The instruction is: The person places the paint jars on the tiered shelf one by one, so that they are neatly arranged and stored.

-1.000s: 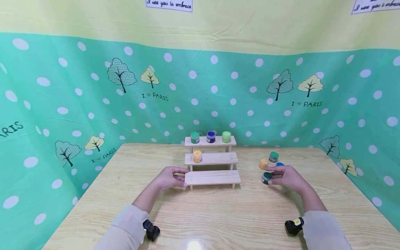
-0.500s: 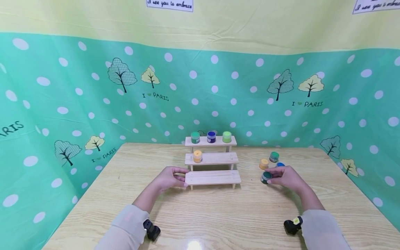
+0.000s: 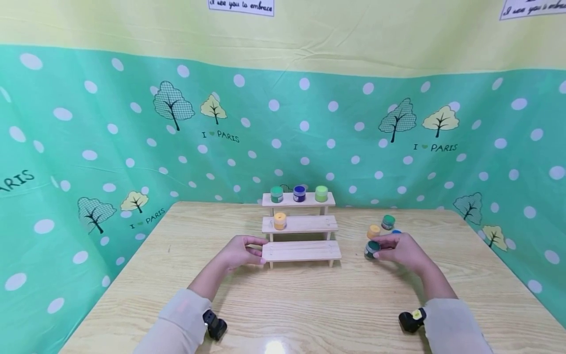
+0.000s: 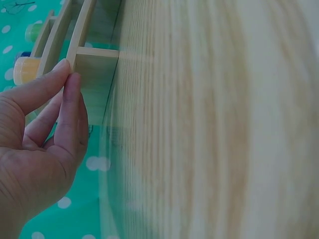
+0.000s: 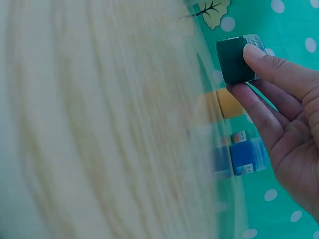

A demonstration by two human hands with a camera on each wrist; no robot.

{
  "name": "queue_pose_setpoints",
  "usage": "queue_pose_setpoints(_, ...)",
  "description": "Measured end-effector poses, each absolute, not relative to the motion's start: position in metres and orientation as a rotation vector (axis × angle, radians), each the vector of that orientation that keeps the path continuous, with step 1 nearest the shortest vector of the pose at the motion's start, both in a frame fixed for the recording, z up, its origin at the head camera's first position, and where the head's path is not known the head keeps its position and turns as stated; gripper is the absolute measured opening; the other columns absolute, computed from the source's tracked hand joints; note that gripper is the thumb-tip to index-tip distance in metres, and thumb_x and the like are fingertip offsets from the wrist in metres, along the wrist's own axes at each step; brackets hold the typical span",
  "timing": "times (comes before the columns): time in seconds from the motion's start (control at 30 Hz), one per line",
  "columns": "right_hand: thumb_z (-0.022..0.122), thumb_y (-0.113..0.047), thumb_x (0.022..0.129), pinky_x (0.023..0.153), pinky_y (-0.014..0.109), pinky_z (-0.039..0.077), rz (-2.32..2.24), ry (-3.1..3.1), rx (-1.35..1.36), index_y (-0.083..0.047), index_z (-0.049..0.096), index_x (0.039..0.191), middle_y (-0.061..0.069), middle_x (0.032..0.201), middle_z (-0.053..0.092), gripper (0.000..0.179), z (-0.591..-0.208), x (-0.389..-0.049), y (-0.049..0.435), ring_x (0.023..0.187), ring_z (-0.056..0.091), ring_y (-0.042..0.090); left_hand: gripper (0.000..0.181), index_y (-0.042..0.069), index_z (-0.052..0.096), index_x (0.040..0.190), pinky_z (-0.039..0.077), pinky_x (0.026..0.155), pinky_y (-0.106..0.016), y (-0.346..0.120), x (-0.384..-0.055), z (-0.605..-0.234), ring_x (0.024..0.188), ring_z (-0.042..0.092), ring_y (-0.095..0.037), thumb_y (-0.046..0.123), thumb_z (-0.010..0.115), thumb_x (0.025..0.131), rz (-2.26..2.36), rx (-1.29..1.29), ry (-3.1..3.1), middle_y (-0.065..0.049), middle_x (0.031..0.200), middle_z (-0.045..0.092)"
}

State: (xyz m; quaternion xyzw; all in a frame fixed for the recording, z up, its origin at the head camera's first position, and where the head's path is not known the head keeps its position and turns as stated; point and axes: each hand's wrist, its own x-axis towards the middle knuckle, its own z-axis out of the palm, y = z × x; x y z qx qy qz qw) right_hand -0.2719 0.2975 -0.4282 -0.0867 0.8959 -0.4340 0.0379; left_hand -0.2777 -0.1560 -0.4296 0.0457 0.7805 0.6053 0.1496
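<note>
My left hand point(image 3: 239, 253) pinches the left end of the lowest step of a three-step wooden shelf point(image 3: 300, 251) between thumb and fingers, as the left wrist view confirms. On the right, my right hand point(image 3: 404, 251) holds a small dark green paint jar point(image 3: 372, 250) by thumb and fingers. In the right wrist view that jar point(image 5: 234, 59) appears raised off the table. On the top step stand a green jar point(image 3: 276, 194), a dark blue jar point(image 3: 299, 193) and a light green jar point(image 3: 321, 193). The middle step carries an orange-yellow jar point(image 3: 279, 221) at its left.
Behind the held jar, an orange jar point(image 3: 373, 231), a green jar point(image 3: 388, 222) and a blue jar point(image 3: 397, 232), partly hidden by the right hand, stand on the wooden table point(image 3: 283, 305). A green dotted curtain point(image 3: 247, 147) hangs behind the table.
My right hand has shifted slightly left with the dark green jar, closer to the shelf. The left hand stays where it was on the shelf.
</note>
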Motion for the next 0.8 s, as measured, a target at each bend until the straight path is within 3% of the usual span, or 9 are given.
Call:
queue_pose_setpoints(0.23,0.082,-0.021,0.079,0.083,0.033,0.057,-1.298,2.780,-0.313,-0.005,0.066,0.126,0.016,0.120,0.066,0.052,-0.422,-0.273,0.293,0.110,0.062,0.032,0.056,-0.001,0.065,0.123,0.059,0.074,-0.032,-0.156,-0.279,-0.430,0.087,0.065,-0.019,-0.014,0.079,0.070,1.722,0.131,2.256,-0.013,0.109,0.066)
queue_pose_setpoints(0.5,0.082,-0.022,0.080,0.083,0.039,0.057,-1.242,2.847,-0.363,-0.005,0.067,0.124,0.014,0.114,0.068,0.049,-0.409,-0.271,0.281,0.106,0.064,0.032,0.057,-0.003,0.063,0.124,0.059,0.074,-0.033,-0.156,-0.278,-0.429,0.085,0.065,-0.019,-0.014,0.078,0.071,1.732,0.147,2.231,-0.014,0.104,0.067)
queue_pose_setpoints(0.8,0.082,-0.020,0.080,0.076,0.030,0.058,-1.311,2.827,-0.456,-0.004,0.068,0.122,0.014,0.110,0.069,0.047,-0.398,-0.269,0.270,0.099,0.066,0.028,0.057,-0.003,0.063,0.124,0.059,0.074,-0.033,-0.156,-0.278,-0.428,0.086,0.065,-0.019,-0.015,0.078,0.071,1.731,0.148,2.227,-0.014,0.106,0.067)
